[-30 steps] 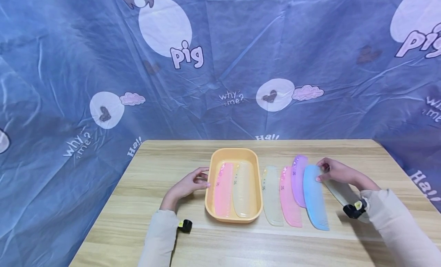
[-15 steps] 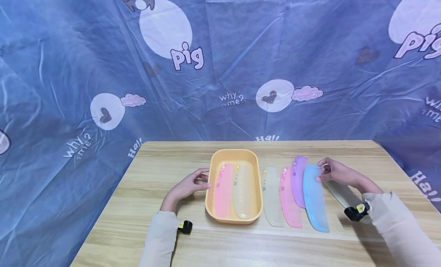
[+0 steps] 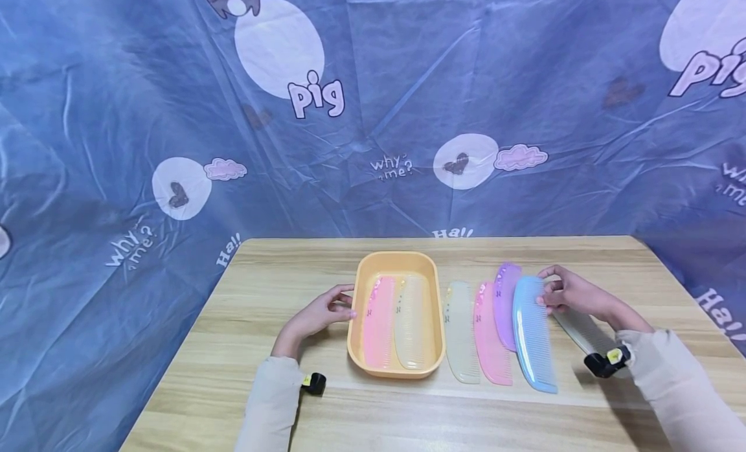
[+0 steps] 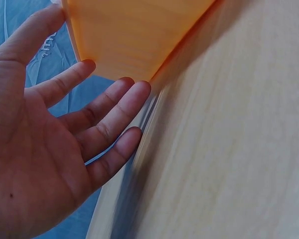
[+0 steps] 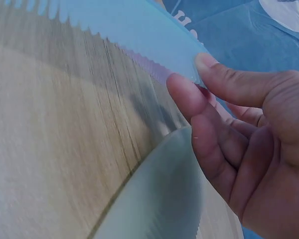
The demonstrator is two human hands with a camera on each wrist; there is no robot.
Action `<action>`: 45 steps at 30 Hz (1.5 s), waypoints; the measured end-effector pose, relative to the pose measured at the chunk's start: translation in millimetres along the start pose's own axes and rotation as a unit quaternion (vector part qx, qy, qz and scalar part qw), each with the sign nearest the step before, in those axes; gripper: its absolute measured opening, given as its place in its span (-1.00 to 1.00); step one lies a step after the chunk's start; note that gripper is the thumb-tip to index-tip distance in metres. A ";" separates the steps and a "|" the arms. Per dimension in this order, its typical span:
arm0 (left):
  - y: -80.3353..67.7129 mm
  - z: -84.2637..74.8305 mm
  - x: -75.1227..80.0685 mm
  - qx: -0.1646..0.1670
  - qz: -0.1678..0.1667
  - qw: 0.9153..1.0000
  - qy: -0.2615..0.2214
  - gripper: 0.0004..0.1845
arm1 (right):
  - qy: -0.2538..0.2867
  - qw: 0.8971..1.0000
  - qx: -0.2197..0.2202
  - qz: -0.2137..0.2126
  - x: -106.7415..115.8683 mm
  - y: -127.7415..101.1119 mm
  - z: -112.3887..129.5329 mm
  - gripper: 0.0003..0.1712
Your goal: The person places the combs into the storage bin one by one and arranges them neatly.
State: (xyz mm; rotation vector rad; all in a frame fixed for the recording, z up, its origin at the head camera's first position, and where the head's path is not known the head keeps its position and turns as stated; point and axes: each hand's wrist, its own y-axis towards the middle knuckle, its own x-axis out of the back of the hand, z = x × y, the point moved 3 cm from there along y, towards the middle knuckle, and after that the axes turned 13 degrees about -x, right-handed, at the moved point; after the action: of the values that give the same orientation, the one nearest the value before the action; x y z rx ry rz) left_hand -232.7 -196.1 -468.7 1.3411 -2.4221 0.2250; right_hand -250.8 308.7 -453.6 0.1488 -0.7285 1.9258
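Two hands engaged: right hand (image 3: 568, 295) pinches the translucent blue plastic comb (image 3: 531, 335), at three o'clock of the orange plastic tray (image 3: 355, 322); left hand (image 3: 317, 315), relaxed, steadies it. Risk: the tip-only grip lets the comb swing.

The head view looks forward and down from the near edge of the light wooden table (image 3: 280, 400), far enough back to take in all four edges and the blue printed cloth backdrop (image 3: 116, 115). The left wrist view sits very close beside the orange plastic oval tray (image 4: 134, 35) (image 3: 357, 335), facing its outer wall. The right wrist view looks closely along the tabletop at the pale blue plastic comb (image 5: 134, 30) (image 3: 530, 335), also seen from the head.
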 end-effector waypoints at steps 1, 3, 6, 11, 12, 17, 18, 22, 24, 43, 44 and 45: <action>0.0 0.1 -0.2 0.000 0.000 1.000 -0.002 -0.31 | 0.003 1.000 0.000 -0.001 -0.1 -0.5 -0.2 -0.39; 0.0 0.7 -0.4 -0.001 0.002 1.000 -0.006 -0.30 | 0.011 1.000 0.000 -0.004 -0.6 -1.3 -0.5 -0.40; -0.5 0.7 -0.2 -0.002 0.004 1.000 -0.012 -0.30 | 0.021 1.000 0.010 -0.008 -1.9 -3.0 -0.2 -0.41; -0.6 0.2 0.3 -0.006 0.006 1.000 -0.015 -0.29 | 0.030 0.999 0.016 -0.031 -3.3 -6.2 -2.1 -0.44; -0.4 0.3 0.3 -0.006 0.007 1.000 -0.014 -0.29 | 0.031 0.999 0.016 -0.037 -3.4 -6.8 -2.7 -0.44; 0.1 0.7 0.3 -0.001 0.007 1.000 -0.017 -0.28 | 0.031 0.998 0.023 -0.059 -3.0 -8.0 -4.3 -0.46; 0.2 0.7 0.4 -0.001 0.007 1.000 -0.017 -0.28 | 0.034 0.997 0.024 -0.059 -2.8 -8.6 -4.3 -0.48; 1.1 0.8 0.4 -0.002 0.007 1.000 -0.017 -0.27 | 0.051 0.996 0.032 -0.061 -1.2 -11.3 -3.0 -0.59; 1.3 0.5 0.3 -0.003 0.006 1.000 -0.017 -0.28 | 0.056 0.996 0.042 -0.063 -0.3 -13.2 -1.4 -0.62; 0.0 -1.3 1.0 -0.003 0.007 1.000 -0.018 -0.29 | 0.216 0.971 0.098 -0.029 -5.9 -21.1 14.5 -0.61; 0.2 -1.4 0.9 -0.003 0.008 1.000 -0.020 -0.29 | 0.222 0.970 0.099 -0.028 -6.3 -21.4 15.9 -0.62; 0.6 -1.9 0.9 -0.003 0.008 1.000 -0.020 -0.28 | 0.228 0.968 0.103 -0.025 -6.8 -21.7 17.4 -0.62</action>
State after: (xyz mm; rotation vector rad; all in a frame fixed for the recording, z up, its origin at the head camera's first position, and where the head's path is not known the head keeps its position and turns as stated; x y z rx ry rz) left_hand -233.2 -195.9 -466.6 1.3370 -2.4659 0.1972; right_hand -232.7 300.2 -433.1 -0.1460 -0.2158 1.8876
